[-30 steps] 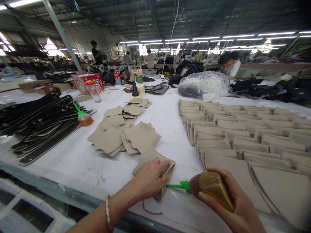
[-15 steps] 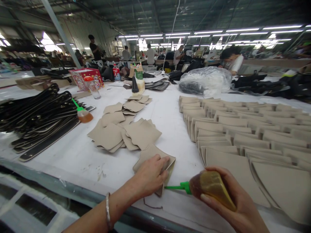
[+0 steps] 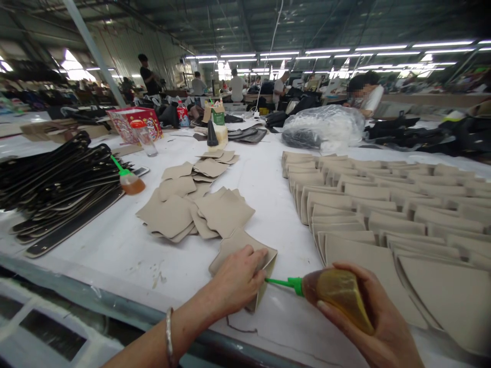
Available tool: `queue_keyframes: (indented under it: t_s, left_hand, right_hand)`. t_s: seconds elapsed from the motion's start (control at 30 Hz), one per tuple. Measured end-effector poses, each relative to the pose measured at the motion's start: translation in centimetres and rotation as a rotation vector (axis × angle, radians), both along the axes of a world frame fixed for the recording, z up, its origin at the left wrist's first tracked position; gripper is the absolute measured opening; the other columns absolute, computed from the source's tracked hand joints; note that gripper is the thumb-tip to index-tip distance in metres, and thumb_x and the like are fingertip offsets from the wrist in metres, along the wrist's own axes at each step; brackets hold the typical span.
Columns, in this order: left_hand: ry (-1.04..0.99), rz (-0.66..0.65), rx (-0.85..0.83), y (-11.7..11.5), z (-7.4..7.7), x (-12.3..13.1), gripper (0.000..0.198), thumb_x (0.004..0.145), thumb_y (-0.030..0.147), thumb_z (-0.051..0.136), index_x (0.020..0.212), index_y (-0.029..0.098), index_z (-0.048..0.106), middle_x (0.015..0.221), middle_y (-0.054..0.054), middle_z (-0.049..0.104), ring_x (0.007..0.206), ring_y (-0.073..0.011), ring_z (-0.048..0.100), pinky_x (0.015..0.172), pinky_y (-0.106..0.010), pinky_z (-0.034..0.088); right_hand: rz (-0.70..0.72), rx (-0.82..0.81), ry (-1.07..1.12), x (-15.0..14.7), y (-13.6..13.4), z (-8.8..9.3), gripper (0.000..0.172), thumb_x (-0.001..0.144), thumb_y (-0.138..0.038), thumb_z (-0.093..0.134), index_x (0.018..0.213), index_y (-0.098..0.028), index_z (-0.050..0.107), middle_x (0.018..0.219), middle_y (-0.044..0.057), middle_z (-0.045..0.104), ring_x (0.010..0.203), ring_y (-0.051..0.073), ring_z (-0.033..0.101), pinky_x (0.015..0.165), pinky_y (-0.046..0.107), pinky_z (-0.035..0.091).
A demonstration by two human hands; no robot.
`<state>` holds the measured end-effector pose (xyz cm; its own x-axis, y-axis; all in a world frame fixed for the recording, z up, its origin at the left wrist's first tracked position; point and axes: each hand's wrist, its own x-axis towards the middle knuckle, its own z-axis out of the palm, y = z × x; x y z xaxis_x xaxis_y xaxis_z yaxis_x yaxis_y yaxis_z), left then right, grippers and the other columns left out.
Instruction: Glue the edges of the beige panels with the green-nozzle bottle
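My left hand [image 3: 238, 278] presses down on a folded beige piece [image 3: 264, 258] near the front of the white table [image 3: 264, 189], fingers curled over its top flap. My right hand [image 3: 368, 319] grips an amber glue bottle [image 3: 335, 295] with a green nozzle [image 3: 282, 282]. The nozzle tip points left and touches the right edge of the folded piece, beside my left fingertips. A metal bangle sits on my left wrist.
Loose beige pieces [image 3: 192, 204] lie in a heap behind my left hand. Rows of overlapped beige pieces [image 3: 383, 209] cover the right side. Black straps [image 3: 57, 189] are stacked at left with a second glue bottle [image 3: 128, 181]. Other people work at far tables.
The glue bottle's nozzle has risen slightly along the piece's right edge, closer to my left fingertips. My left hand has stayed on the piece.
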<state>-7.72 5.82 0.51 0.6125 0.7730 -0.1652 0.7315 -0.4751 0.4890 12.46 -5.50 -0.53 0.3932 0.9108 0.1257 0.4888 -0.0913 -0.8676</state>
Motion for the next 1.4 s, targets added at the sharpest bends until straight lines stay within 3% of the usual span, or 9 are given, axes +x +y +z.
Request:
queue_keyframes:
  t_s: [0.13, 0.37, 0.53, 0.73, 0.9, 1.07, 1.23, 1.4]
  left_hand:
    - [0.019, -0.005, -0.011, 0.0, 0.2, 0.0, 0.042, 0.089, 0.025, 0.038, 0.129, 0.025, 0.050, 0.102, -0.004, 0.058, 0.091, -0.0196, 0.057, 0.080, -0.028, 0.043]
    - [-0.015, 0.000, 0.005, 0.0, -0.2, -0.1, 0.041, 0.090, 0.026, 0.038, 0.128, 0.026, 0.051, 0.096, -0.003, 0.057, 0.088, -0.0199, 0.058, 0.077, -0.029, 0.043]
    - [-0.044, -0.017, 0.015, 0.1, -0.5, -0.1, 0.040, 0.089, 0.025, 0.038, 0.126, 0.026, 0.053, 0.093, -0.003, 0.056, 0.085, -0.0196, 0.058, 0.073, -0.029, 0.041]
    - [-0.049, -0.027, 0.023, 0.3, -0.5, 0.0, 0.039, 0.088, 0.023, 0.039, 0.122, 0.029, 0.055, 0.087, -0.001, 0.054, 0.080, -0.0181, 0.057, 0.067, -0.028, 0.037]
    - [-0.045, -0.021, 0.019, 0.3, -0.3, 0.1, 0.037, 0.088, 0.022, 0.039, 0.120, 0.029, 0.056, 0.086, -0.001, 0.053, 0.079, -0.0179, 0.057, 0.066, -0.027, 0.036]
    - [-0.047, -0.035, 0.005, 0.4, -0.2, 0.2, 0.038, 0.088, 0.021, 0.037, 0.121, 0.028, 0.056, 0.086, -0.001, 0.054, 0.081, -0.0185, 0.057, 0.067, -0.028, 0.037]
    - [-0.049, -0.024, -0.006, 0.4, -0.4, 0.2, 0.040, 0.088, 0.021, 0.038, 0.123, 0.028, 0.056, 0.086, -0.001, 0.054, 0.081, -0.0191, 0.057, 0.068, -0.028, 0.037]
    - [-0.077, -0.010, -0.011, 0.3, -0.6, 0.1, 0.041, 0.087, 0.021, 0.038, 0.124, 0.027, 0.056, 0.088, -0.002, 0.055, 0.082, -0.0186, 0.057, 0.070, -0.027, 0.037]
  right_hand:
    - [0.102, -0.040, 0.067, -0.6, -0.4, -0.2, 0.047, 0.078, -0.051, 0.063, 0.117, -0.030, 0.046, 0.100, -0.004, 0.059, 0.083, 0.018, 0.059, 0.075, 0.027, 0.043]
    - [-0.045, 0.031, -0.086, 0.2, 0.4, 0.4, 0.050, 0.077, -0.055, 0.064, 0.115, -0.025, 0.049, 0.109, 0.002, 0.057, 0.094, 0.024, 0.058, 0.083, 0.032, 0.043]
    - [0.100, 0.013, -0.074, 0.4, 0.8, 0.2, 0.047, 0.081, -0.051, 0.062, 0.118, -0.027, 0.047, 0.101, -0.001, 0.059, 0.088, 0.020, 0.059, 0.077, 0.027, 0.045]
    - [0.050, 0.153, -0.276, 2.5, 2.5, 0.2, 0.046, 0.080, -0.050, 0.066, 0.116, -0.027, 0.049, 0.108, 0.001, 0.057, 0.092, 0.022, 0.058, 0.080, 0.029, 0.046]
    - [0.109, 0.071, -0.161, 2.6, 2.6, 0.4, 0.044, 0.082, -0.050, 0.064, 0.117, -0.028, 0.047, 0.101, 0.000, 0.058, 0.085, 0.019, 0.060, 0.074, 0.027, 0.047]
    - [0.056, 0.175, -0.295, 3.3, 3.0, 0.0, 0.047, 0.080, -0.051, 0.066, 0.117, -0.027, 0.048, 0.111, 0.002, 0.056, 0.095, 0.023, 0.057, 0.081, 0.031, 0.046]
    - [0.110, 0.106, -0.225, 3.0, 2.7, 0.3, 0.043, 0.083, -0.048, 0.065, 0.118, -0.029, 0.047, 0.103, -0.001, 0.058, 0.084, 0.019, 0.060, 0.073, 0.027, 0.048]
    - [0.066, 0.206, -0.329, 3.1, 3.0, 0.3, 0.044, 0.082, -0.048, 0.065, 0.118, -0.028, 0.048, 0.108, 0.002, 0.057, 0.092, 0.022, 0.059, 0.079, 0.031, 0.047]
